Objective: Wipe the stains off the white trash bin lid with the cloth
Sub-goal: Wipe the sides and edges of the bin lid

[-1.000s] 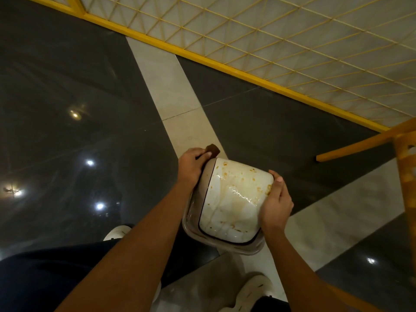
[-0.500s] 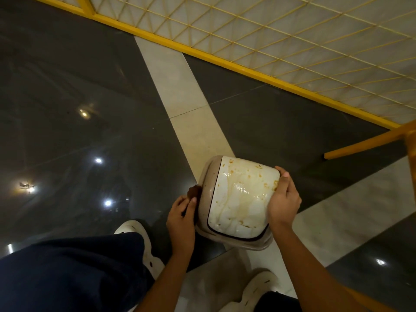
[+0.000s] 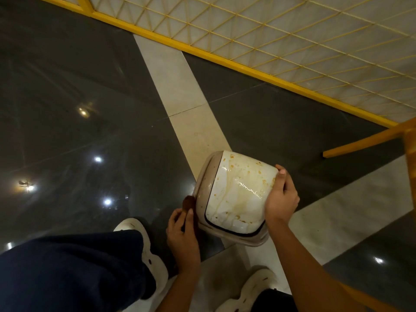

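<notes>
Brown cloth (image 3: 188, 203) in left fingers (image 3: 174, 222)

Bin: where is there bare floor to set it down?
Dark tiles left of the pale strip, and those between strip, yellow screen and chair. Crowded round the bin: shoes, left hand with cloth, right hand.

left grip (image 3: 183, 235) curled, pinching; right grip (image 3: 281, 197) clasping

Dim scene; ceiling lights glare off the dark glossy floor (image 3: 67, 109), edges bowed by wide-angle distortion.
</notes>
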A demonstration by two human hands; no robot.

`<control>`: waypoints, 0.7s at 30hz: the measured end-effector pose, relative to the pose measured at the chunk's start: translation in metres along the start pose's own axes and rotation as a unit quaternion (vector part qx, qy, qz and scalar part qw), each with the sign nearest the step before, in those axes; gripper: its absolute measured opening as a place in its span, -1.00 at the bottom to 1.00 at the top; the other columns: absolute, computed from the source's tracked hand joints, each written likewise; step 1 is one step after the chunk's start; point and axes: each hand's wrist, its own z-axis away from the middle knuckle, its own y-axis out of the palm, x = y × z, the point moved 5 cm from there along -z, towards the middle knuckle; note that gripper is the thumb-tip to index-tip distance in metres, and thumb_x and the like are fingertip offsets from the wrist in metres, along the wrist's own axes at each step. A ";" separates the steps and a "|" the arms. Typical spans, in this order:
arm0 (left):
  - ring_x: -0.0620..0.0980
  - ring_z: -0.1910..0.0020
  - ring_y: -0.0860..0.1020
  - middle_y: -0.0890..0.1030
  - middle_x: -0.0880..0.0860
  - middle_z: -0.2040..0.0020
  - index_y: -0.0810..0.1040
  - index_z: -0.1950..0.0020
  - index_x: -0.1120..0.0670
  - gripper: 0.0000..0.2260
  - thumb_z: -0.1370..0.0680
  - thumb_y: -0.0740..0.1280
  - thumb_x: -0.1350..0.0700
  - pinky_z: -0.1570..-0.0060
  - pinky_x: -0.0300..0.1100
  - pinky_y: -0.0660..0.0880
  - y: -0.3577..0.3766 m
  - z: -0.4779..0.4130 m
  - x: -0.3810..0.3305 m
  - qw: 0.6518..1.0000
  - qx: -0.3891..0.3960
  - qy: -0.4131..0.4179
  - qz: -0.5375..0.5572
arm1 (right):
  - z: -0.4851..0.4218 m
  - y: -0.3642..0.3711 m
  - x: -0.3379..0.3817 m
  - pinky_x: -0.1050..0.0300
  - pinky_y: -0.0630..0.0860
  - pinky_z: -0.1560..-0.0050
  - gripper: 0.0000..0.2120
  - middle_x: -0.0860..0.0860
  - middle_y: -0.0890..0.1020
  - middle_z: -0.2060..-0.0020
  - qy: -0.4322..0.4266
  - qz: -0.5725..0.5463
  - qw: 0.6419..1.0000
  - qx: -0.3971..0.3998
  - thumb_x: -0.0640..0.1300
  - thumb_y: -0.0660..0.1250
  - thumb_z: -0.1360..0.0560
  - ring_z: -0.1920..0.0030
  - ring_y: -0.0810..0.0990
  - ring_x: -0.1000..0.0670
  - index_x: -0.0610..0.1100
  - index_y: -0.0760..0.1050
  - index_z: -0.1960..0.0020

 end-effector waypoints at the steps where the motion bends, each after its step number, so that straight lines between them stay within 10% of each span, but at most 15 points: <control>1: 0.05 -0.19 0.45 0.50 0.02 -0.13 0.55 -0.16 0.19 -0.76 -0.52 0.30 0.15 -0.12 -0.20 0.31 0.002 -0.007 -0.005 1.000 0.011 0.010 -0.015 | 0.000 0.000 0.001 0.05 0.46 -0.13 -0.65 0.03 0.54 -0.09 -0.002 0.000 1.000 0.001 0.11 0.06 -0.60 -0.09 0.48 0.02 0.06 0.52 -0.23; 13: 0.07 -0.25 0.43 0.50 0.00 -0.20 0.54 -0.19 0.12 -0.75 -0.53 0.28 0.12 -0.22 -0.14 0.31 0.004 -0.016 -0.002 0.997 0.039 0.045 -0.049 | -0.003 0.000 0.000 0.13 0.42 -0.02 -0.67 0.28 0.45 0.18 -0.021 0.020 0.999 0.021 0.11 0.07 -0.60 0.14 0.45 0.17 0.09 0.52 -0.21; 21: -0.02 -0.10 0.49 0.57 0.10 -0.15 0.60 -0.12 0.19 -0.78 -0.53 0.31 0.14 -0.18 -0.18 0.35 0.064 -0.087 -0.075 0.964 0.161 0.182 -0.105 | -0.004 0.002 -0.003 -0.02 0.48 -0.15 -0.65 0.18 0.49 0.01 -0.026 0.022 0.999 0.016 0.15 0.06 -0.58 -0.06 0.46 0.08 0.11 0.53 -0.20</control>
